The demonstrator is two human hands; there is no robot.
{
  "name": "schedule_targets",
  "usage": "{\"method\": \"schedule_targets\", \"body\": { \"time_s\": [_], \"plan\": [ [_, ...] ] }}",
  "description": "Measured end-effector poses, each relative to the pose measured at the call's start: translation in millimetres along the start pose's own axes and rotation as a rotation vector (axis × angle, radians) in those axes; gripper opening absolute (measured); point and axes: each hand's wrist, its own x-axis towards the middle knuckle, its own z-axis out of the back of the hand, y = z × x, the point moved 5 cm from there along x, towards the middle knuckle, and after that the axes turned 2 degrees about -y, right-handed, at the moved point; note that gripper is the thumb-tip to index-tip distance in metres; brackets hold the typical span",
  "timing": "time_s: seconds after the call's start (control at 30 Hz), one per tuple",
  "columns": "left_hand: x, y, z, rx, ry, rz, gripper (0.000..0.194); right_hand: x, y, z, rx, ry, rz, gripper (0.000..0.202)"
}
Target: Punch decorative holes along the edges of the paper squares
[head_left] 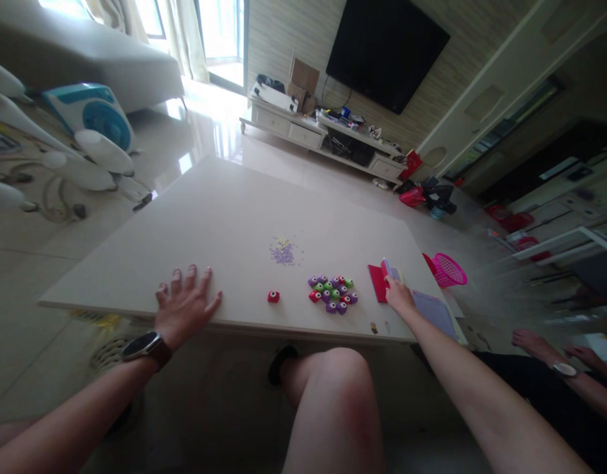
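The red sheet lies flat toward the right end of the surface, its longer side running roughly away from the person, at a slight slant. The right hand is much the nearer, meeting the sheet from its right side with fingers bent at a raised red edge; whether they pinch that edge or only press on it, I cannot tell. The left hand is well apart, far off to the left, palm down and fingers spread near the close edge, holding nothing. Right of the red sheet, partly behind the right forearm, is a lilac sheet. To its left sits a cluster of blocks, purple, green and red, each with a white eye-like spot; a lone red block stands farther left, between cluster and left hand. Beyond these is a loose heap of confetti, lilac with some yellow. As for containers, a pink basket shows past the right end of the surface, its contents too unclear to name; by the far wall, a cabinet has shut drawers and an open shelf of dark clutter.
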Motion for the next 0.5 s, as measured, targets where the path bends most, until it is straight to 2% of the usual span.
{"method": "schedule_targets", "body": {
  "time_s": [0.13,0.23,0.3,0.4,0.5],
  "plan": [
    [3,0,0.9,-0.003,0.033,-0.008,0.077,-4,-12,29,-0.007,-0.096,-0.041,0.051],
    [9,1,1.1,-0.034,0.088,-0.008,0.077,-8,-23,64,0.018,-0.205,-0.037,0.053],
    [15,1,3.9,-0.066,0.12,0.01,0.076,-13,-21,87,0.048,-0.281,-0.003,0.053],
    [23,-8,17.0,-0.168,0.114,0.014,0.071,-25,5,120,0.178,-0.37,0.088,0.046],
    [26,-25,35.0,-0.423,0.122,-0.019,0.064,-48,62,148,0.507,-0.427,0.23,0.032]
  ]
}}
